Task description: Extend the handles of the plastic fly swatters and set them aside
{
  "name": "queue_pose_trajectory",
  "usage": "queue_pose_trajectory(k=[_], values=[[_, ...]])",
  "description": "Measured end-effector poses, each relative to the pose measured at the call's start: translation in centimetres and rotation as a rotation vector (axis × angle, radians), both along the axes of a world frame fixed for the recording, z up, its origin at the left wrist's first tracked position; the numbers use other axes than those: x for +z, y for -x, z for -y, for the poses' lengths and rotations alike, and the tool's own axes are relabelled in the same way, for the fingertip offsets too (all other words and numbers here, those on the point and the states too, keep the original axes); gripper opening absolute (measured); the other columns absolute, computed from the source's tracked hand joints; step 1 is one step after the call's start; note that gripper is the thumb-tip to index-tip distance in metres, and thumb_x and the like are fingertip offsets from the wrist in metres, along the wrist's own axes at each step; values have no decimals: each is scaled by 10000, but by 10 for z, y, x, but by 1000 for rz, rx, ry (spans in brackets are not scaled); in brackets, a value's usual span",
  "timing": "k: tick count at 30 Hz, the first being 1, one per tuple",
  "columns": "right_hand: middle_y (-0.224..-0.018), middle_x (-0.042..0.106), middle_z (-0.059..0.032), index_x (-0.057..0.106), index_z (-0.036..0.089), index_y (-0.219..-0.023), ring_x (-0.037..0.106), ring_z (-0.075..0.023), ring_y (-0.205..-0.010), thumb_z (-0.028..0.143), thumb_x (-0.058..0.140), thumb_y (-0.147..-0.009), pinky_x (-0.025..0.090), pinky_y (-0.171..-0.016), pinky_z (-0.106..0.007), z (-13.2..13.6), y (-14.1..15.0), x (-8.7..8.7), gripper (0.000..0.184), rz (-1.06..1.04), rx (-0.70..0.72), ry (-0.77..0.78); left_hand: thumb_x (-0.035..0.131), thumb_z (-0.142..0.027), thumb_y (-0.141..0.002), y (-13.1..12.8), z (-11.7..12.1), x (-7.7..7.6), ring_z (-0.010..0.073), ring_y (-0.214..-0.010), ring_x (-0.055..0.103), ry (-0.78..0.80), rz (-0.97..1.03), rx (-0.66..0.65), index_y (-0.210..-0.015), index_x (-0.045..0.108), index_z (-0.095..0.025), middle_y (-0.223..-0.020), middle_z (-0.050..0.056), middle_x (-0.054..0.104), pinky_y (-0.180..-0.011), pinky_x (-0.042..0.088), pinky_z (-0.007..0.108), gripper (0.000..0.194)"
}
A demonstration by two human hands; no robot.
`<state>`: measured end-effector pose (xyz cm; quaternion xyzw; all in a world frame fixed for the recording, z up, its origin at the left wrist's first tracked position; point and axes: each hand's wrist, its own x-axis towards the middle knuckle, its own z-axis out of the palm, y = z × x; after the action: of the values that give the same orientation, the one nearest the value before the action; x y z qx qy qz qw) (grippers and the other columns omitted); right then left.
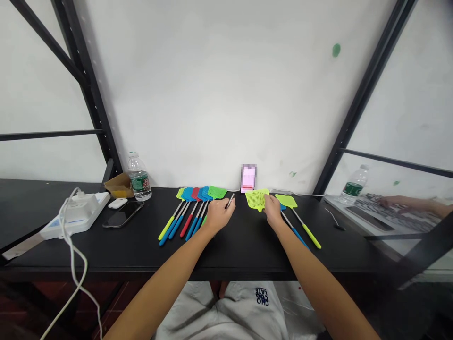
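My left hand [218, 215] is closed around a slim rod whose metal tip [230, 201] sticks out past the fingers; the rest of it is hidden by the hand. My right hand [272, 210] pinches the edge of a yellow-green fly swatter head [256, 199], a perforated plate held a little above the table. A gap separates the rod tip from this plate. Left of my left hand lies a row of several fly swatters [191, 217] with yellow, blue, red and green heads. To the right of my right hand rest a yellow-green fly swatter [306, 229] and a partly covered blue one [297, 233].
A phone with a lit screen [248, 178] leans against the wall. On the left are a water bottle [139, 177], a cardboard box [120, 185], a white earphone case [118, 203], a dark phone [123, 214] and a power strip [78, 215]. Another person's arm [414, 204] shows at right.
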<state>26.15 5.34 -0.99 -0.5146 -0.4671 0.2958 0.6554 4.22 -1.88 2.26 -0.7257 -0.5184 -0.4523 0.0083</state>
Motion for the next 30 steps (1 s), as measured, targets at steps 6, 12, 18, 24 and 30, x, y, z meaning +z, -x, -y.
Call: queue_pose_trajectory(k=[6,12,18,24,30], values=[[-587,520,13,501,198,-642,462,-126,-534,411,540,-795,307,-437,-228,-1,-1,-2,264,16,3,18,374,-451,-932,2,0,-2,115,-523,389,-40,62,-6,-529,374,-194,-506,8,422,-580,246,274,479],[-559,508,16,489,204,-643,452,-129,-512,435,579,-776,300,-422,-233,-1,0,-1,281,-18,21,3,336,-427,-959,2,1,-2,107,-510,361,-73,135,16,-558,383,-196,-518,-8,396,-580,245,274,466],[-561,517,18,502,202,-670,459,-127,-509,468,567,-780,293,-405,-225,0,1,0,295,-19,20,-5,325,-435,-973,-4,0,-5,115,-539,393,-19,77,-89,-608,403,-198,-550,-14,415,-591,253,267,443],[-527,479,39,475,204,-667,397,-93,-435,487,641,-744,244,-352,-210,3,1,8,337,-199,43,8,356,-443,-973,-12,0,-11,125,-572,424,68,-69,-218,-623,424,-195,-584,-8,455,-592,246,271,435],[-574,536,41,512,185,-732,263,-17,-350,457,787,-636,152,-319,-186,6,5,16,399,-383,218,-34,365,-428,-975,-14,0,-13,127,-567,427,103,-91,-208,-613,418,-194,-575,-15,461,-600,250,272,434]])
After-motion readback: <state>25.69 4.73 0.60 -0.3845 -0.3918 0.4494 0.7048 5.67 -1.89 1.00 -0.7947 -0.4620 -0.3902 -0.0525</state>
